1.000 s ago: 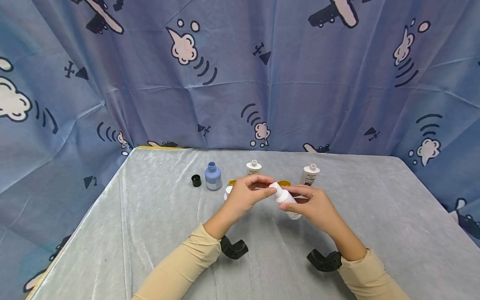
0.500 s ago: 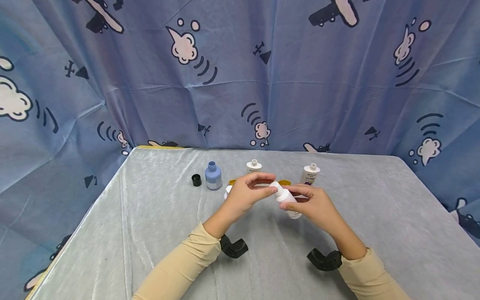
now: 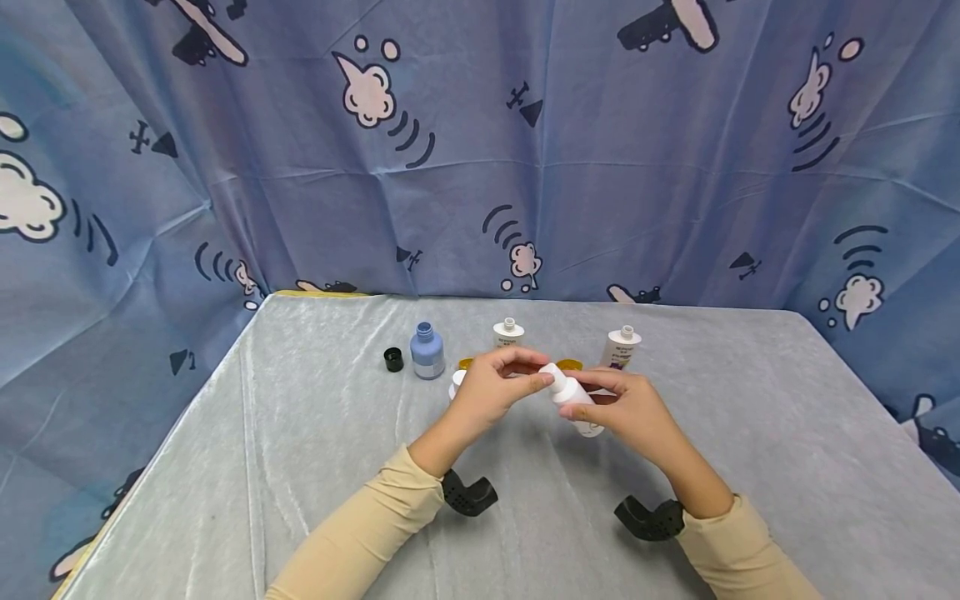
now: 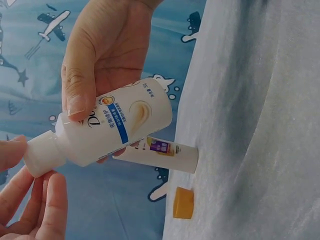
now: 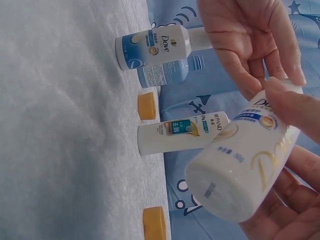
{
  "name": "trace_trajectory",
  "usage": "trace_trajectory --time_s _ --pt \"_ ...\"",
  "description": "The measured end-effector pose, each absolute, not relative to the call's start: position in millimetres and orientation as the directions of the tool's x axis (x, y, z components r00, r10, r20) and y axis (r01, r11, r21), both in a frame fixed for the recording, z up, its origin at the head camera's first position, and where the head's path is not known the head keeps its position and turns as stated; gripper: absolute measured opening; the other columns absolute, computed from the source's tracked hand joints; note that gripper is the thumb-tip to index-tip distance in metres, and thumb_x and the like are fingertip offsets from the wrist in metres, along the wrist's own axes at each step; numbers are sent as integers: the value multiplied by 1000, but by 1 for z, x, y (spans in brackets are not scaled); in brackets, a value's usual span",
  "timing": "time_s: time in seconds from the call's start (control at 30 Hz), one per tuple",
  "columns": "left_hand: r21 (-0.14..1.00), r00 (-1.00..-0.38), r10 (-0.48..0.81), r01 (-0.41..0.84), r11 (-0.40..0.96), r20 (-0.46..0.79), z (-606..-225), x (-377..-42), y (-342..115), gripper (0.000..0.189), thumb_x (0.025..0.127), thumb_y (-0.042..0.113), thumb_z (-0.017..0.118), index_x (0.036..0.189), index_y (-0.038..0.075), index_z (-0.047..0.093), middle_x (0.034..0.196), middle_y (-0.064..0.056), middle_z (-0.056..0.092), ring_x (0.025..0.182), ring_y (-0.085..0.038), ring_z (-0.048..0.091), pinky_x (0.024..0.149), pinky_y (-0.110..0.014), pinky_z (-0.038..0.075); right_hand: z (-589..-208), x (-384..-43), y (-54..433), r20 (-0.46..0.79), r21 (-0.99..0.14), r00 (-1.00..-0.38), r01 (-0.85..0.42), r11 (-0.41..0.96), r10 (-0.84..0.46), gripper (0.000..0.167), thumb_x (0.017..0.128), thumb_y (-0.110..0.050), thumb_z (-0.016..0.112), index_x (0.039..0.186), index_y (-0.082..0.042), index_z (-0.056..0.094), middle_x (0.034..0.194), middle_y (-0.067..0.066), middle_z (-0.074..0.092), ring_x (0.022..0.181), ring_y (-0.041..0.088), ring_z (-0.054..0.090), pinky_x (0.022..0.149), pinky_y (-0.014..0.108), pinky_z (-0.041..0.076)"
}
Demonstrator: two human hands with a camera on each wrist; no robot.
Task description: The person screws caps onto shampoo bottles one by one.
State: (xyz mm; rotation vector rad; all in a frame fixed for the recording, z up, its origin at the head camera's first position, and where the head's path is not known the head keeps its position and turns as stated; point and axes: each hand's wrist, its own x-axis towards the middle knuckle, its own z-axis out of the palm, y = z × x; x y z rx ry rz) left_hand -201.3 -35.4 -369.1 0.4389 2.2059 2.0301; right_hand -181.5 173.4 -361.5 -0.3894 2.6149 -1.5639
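Note:
Both hands hold a small white Dove bottle [image 4: 120, 122] above the table, tilted with its cap end up and to the left in the head view. My right hand [image 3: 626, 407] grips the bottle's body between thumb and fingers. With its thumb and fingertips, my left hand [image 3: 491, 387] pinches the white cap [image 4: 45, 154], which sits at the neck. Its flat base faces the right wrist camera. Behind the hands stand two slim white bottles, one at the left [image 3: 508, 333] and one at the right [image 3: 621, 348], both uncapped.
A blue bottle [image 3: 427, 354] stands uncapped at the back left, a black cap [image 3: 393, 359] beside it. A blue-and-white Dove bottle [image 5: 152, 47] is mostly hidden behind the left hand in the head view. Two yellow caps lie near the slim bottles, one at the right [image 3: 569, 365].

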Motion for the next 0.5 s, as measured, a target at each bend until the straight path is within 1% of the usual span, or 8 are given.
trace_trajectory --time_s 0.1,0.2,0.37,0.43,0.5 --pt "988 -941 313 147 44 126 -369 -201 -36 28 89 11 73 116 1 71 118 -15 71 91 -6 67 83 -22 56 -361 -182 173 66 -873 -966 -178 454 -250 49 82 -19 83 125 0 67 125 21 65 106 30 70 82 30 61" --pt "987 -931 338 159 29 140 -369 -200 -37 31 90 8 71 120 0 69 123 -16 69 96 -12 69 86 -24 57 -361 -181 173 57 -875 -967 -168 455 -248 50 82 -20 83 125 0 67 126 22 65 106 31 70 82 30 61" --pt "989 -936 329 144 29 126 -368 -200 -37 34 90 13 73 123 5 69 125 -13 69 103 -19 70 89 -26 57 -361 -182 174 47 -877 -968 -158 453 -247 51 82 -20 83 126 0 67 127 22 64 106 31 70 80 30 61" --pt "991 -941 319 127 35 109 -368 -200 -37 34 89 16 75 122 8 70 124 -11 70 102 -17 69 89 -26 56 -361 -182 174 52 -875 -967 -164 455 -248 50 82 -20 83 126 0 67 126 21 65 106 30 70 80 30 61" --pt "992 -946 309 116 44 97 -369 -201 -37 33 88 17 76 120 9 71 121 -10 71 100 -13 68 87 -24 56 -362 -182 174 57 -874 -967 -168 456 -249 50 82 -20 83 125 0 67 126 21 65 106 30 70 81 30 61"
